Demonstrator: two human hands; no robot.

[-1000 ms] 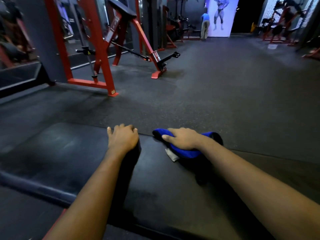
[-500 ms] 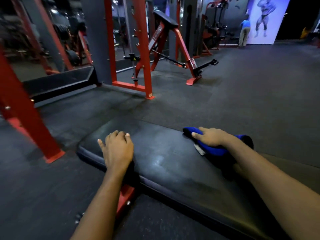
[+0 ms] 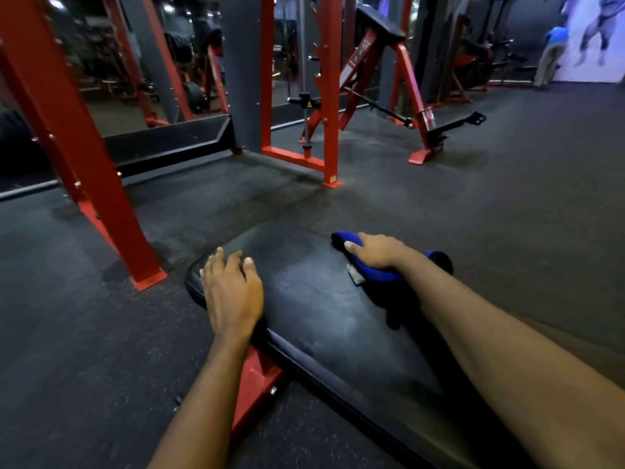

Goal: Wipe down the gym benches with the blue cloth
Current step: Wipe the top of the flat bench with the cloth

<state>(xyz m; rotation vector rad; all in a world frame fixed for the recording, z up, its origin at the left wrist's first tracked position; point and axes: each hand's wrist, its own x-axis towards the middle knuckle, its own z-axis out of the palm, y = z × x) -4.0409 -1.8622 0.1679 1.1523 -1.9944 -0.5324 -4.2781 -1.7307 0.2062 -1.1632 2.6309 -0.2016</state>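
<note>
Resting the left hand (image 3: 233, 296) flat on the bench (image 3: 321, 299), fingers relaxed. Gripping the blue cloth (image 3: 375, 274) in the right hand (image 3: 378, 252).

cloth (image 3: 375, 275) — partly under right hand (image 3: 378, 252) | bench (image 3: 321, 316) — cut off, bottom edge

The gym is dim, lit by a bright bluish wall panel (image 3: 571, 72) at upper right and small ceiling lamps (image 3: 55, 3) at upper left, with a dull sheen on the bench pad (image 3: 314, 309), soft blur throughout and wide-angle bending at the edges.
</note>
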